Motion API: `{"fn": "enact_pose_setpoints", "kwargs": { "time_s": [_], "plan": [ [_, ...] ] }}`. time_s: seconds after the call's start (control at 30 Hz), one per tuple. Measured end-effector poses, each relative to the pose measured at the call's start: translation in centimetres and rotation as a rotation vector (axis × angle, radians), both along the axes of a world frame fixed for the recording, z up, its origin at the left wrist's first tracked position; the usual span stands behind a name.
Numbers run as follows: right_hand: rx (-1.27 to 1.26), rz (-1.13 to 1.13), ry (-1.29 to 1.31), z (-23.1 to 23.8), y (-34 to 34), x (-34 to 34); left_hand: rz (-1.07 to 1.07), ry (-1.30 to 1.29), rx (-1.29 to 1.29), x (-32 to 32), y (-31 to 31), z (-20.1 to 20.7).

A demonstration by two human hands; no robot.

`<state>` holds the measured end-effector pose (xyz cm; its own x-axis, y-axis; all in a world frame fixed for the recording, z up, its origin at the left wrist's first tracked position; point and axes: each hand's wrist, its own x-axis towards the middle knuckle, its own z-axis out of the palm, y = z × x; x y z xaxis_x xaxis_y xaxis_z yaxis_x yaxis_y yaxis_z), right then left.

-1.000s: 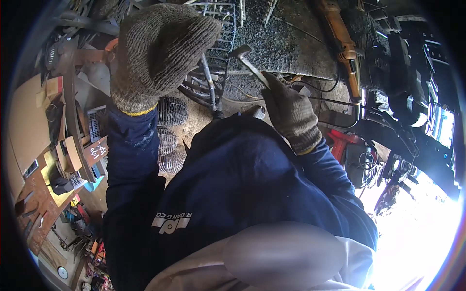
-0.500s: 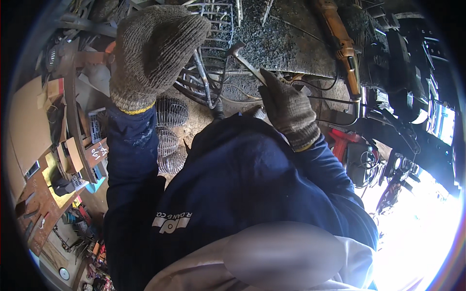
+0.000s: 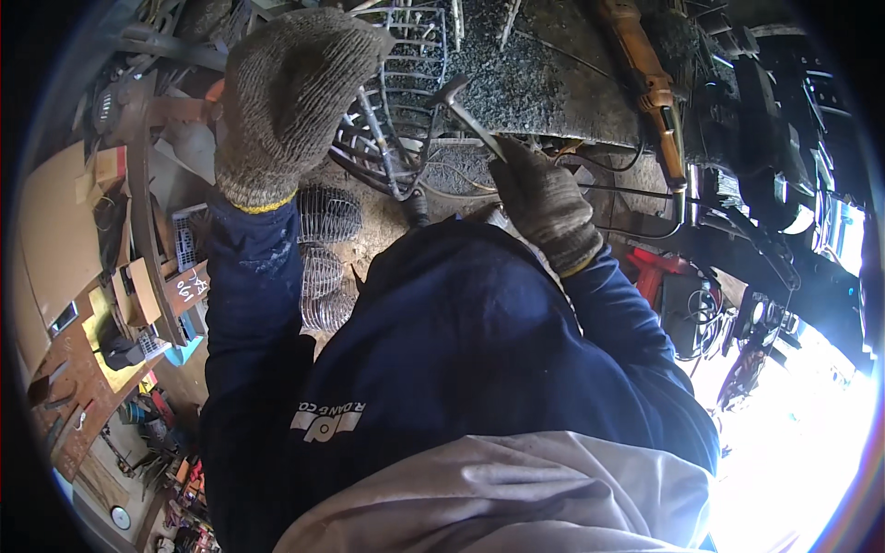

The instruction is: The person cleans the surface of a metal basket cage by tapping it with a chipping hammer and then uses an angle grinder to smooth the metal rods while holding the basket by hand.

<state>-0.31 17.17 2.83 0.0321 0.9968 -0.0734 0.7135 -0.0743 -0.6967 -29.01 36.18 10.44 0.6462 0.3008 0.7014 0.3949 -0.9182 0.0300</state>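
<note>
Strong daylight pours in at your lower right, burnt out to pure white, rainbow fringe along that rim. Smaller bright gap [image 3: 843,235] glares above it; dark clutter around it sinks into shadow. Your jacket [image 3: 442,313] shows blue sheen on top, near-black at the lower left sleeve [image 3: 249,323]. Table [image 3: 553,92] dim and grey, grit legible. Knit on your left hand [image 3: 295,97] reads clearly. Cardboard [image 3: 60,240] at left softly lit, bowed by the fisheye. Corners black, bluish haze at left rim.
</note>
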Motion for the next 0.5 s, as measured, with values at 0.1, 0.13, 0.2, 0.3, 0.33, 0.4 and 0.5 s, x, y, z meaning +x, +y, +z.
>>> {"fn": "enact_pose_setpoints", "kwargs": {
  "time_s": [0.1, 0.13, 0.2, 0.3, 0.33, 0.4, 0.5],
  "plan": [
    [0.076, 0.032, 0.022, -2.3, 0.0, 0.7, -0.279, -0.175, -0.477, 1.5, -0.9, 1.1],
    [0.017, -0.008, 0.137, -2.1, 0.0, 0.5, -0.317, -0.230, -0.581, 1.6, -1.0, 1.1],
    [-0.051, -0.033, 0.296, -2.5, -0.3, 0.6, -0.245, -0.282, -0.582, 0.9, -1.1, -0.3],
    [0.017, 0.020, 0.342, -3.3, -0.9, 0.3, -0.229, -0.270, -0.466, 2.2, -1.7, 1.0],
    [-0.117, -0.108, 0.499, -1.8, -1.1, -0.3, -0.257, -0.257, -0.448, 2.7, -1.4, 1.8],
    [-0.201, -0.204, 0.590, -1.2, -1.3, -0.5, -0.301, -0.259, -0.545, 3.0, -0.9, 2.9],
    [-0.051, -0.132, 0.451, -2.0, -1.7, 0.2, -0.373, -0.417, -0.897, 0.4, 0.0, 3.1]
  ]
}}
